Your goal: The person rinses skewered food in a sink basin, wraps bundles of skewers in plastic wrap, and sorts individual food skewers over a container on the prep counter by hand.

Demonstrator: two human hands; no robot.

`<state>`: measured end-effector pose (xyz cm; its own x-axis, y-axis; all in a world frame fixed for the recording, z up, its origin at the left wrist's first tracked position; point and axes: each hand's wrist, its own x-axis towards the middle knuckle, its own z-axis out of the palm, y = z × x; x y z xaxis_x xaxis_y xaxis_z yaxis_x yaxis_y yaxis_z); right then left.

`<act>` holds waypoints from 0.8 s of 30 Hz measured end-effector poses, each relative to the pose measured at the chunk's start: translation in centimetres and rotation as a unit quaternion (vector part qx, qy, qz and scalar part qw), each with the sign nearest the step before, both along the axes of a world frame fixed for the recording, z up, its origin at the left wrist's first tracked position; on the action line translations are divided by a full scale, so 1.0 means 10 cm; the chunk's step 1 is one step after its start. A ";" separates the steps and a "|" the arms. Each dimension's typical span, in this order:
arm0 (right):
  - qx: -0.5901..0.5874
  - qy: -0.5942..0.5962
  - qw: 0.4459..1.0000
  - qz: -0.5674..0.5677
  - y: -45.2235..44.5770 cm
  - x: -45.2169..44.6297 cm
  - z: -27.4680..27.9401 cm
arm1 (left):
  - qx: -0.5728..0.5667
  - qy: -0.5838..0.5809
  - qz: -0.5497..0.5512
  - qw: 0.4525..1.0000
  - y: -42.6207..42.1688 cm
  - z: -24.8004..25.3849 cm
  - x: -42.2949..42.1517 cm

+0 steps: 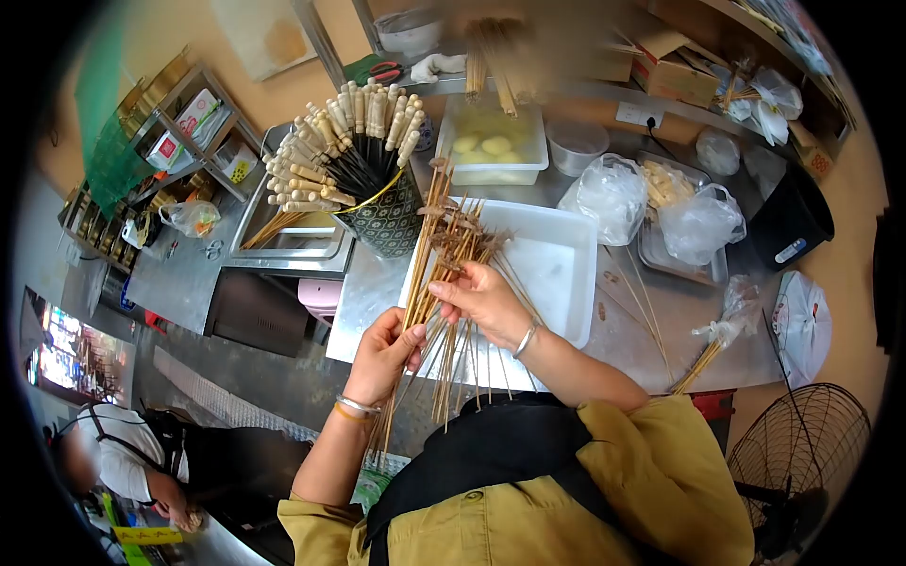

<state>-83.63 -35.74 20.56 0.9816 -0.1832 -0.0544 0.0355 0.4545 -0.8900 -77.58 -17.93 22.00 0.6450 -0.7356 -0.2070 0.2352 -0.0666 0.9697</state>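
My left hand (384, 354) is closed around a bundle of bamboo skewers (415, 274), whose bare ends fan downward past my apron. Brown pieces of food (462, 231), of a kind I cannot make out, are threaded near the upper ends. With thumb and fingers pinched, my right hand (486, 300) grips more of these skewers just below the food. Both hands are close together in front of a white plastic tray (576, 321), over its left edge. More loaded skewers lean across that tray.
Left of the tray, a patterned bucket (382, 222) holds many wooden-handled sticks (354, 141). Behind sits a tub of yellowish pieces in liquid (495, 137). Plastic bags (698, 226), loose skewers (646, 311) and a black bin (788, 212) are at right. Another person (142, 448) works at lower left.
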 end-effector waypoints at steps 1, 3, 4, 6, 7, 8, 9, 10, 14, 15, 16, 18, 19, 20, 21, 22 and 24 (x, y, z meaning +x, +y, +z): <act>0.001 -0.004 1.000 -0.007 0.00 -0.02 0.01 | 0.000 -0.001 -0.002 1.000 -0.01 0.02 -0.02; 0.006 -0.003 1.000 -0.023 0.01 -0.09 0.03 | -0.005 0.040 0.006 0.999 -0.03 0.05 -0.07; 0.028 -0.016 0.999 -0.033 0.00 -0.11 0.01 | -0.030 0.041 -0.010 0.999 -0.03 0.01 -0.07; 0.056 -0.038 0.996 -0.053 0.00 -0.15 0.03 | -0.031 0.047 -0.010 0.998 -0.05 0.03 -0.09; 0.056 -0.039 0.996 -0.054 0.01 -0.18 0.07 | -0.032 0.053 -0.007 0.998 -0.05 0.05 -0.11; 0.067 -0.037 0.995 -0.068 0.01 -0.20 0.10 | -0.033 0.058 -0.004 0.998 -0.06 0.06 -0.12; 0.078 -0.035 0.993 -0.082 0.02 -0.22 0.12 | -0.033 0.058 -0.005 0.998 -0.05 0.04 -0.12; 0.078 -0.036 0.993 -0.083 0.03 -0.22 0.11 | -0.046 0.064 -0.011 0.997 -0.04 0.00 -0.12; 0.099 -0.059 0.989 -0.091 0.05 -0.23 0.02 | -0.059 0.057 -0.009 0.997 -0.06 0.02 -0.19; 0.104 -0.066 0.988 -0.093 0.05 -0.24 0.01 | -0.055 0.037 -0.013 0.998 -0.05 0.02 -0.19; 0.104 -0.066 0.988 -0.093 0.05 -0.25 0.01 | -0.058 0.041 -0.006 0.997 -0.06 0.03 -0.20; 0.096 -0.059 0.987 -0.119 0.04 -0.27 0.02 | -0.043 0.038 0.003 0.998 -0.04 0.08 -0.22; 0.096 -0.059 0.987 -0.118 0.04 -0.28 0.05 | -0.029 0.035 0.011 0.999 -0.04 0.09 -0.22; 0.093 -0.067 0.986 -0.120 0.04 -0.29 0.08 | -0.028 0.035 0.011 0.999 -0.02 0.08 -0.22; 0.090 -0.076 0.985 -0.123 0.03 -0.29 0.10 | -0.023 0.026 0.004 0.999 -0.01 0.06 -0.21; 0.090 -0.077 0.985 -0.123 0.03 -0.30 0.08 | -0.018 0.015 -0.004 1.000 0.00 0.05 -0.21; 0.104 -0.079 0.986 -0.104 0.01 -0.30 0.03 | -0.018 0.004 -0.003 1.000 0.01 0.07 -0.22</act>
